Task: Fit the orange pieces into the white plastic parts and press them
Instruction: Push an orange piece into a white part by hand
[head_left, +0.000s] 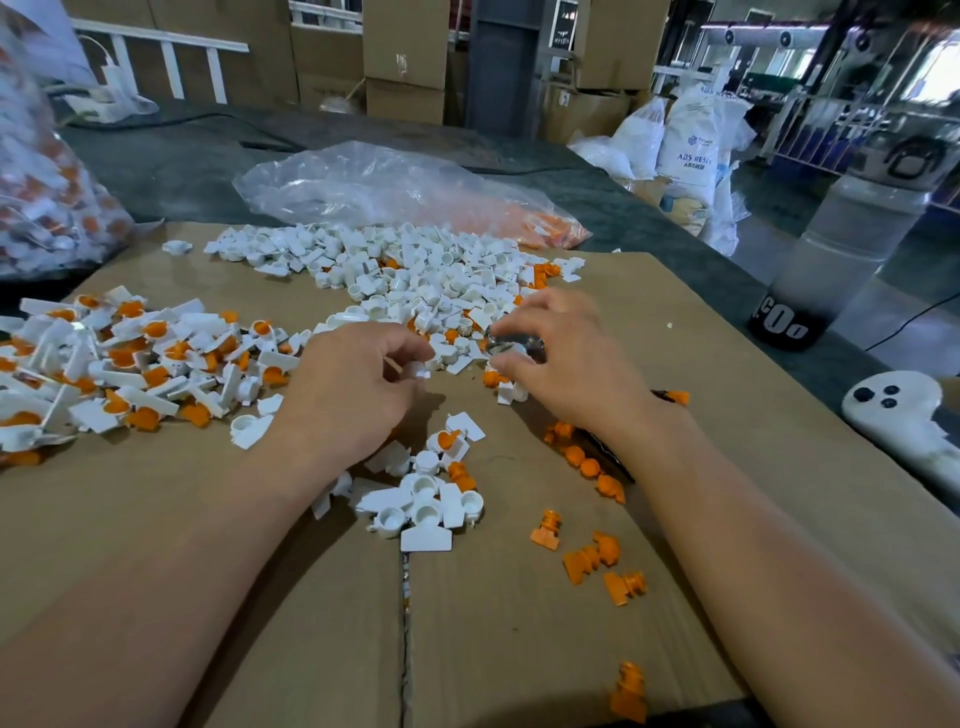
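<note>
Now your left grip (358, 384) pinches a white part (417, 372) above the cardboard (208, 519). Your right grip (566, 358) curls round a small grey object (514, 345) (unclear what). The nearest orange piece (491, 378) lies just right of the white part, closer to your right hand.

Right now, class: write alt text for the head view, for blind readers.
The left hand pinches a white plastic part while the right hand grips a small shiny object, above cardboard strewn with white parts and orange pieces.

The left hand (358, 384) and right hand (566, 353) are bare, as are both forearms (779, 545).
</note>
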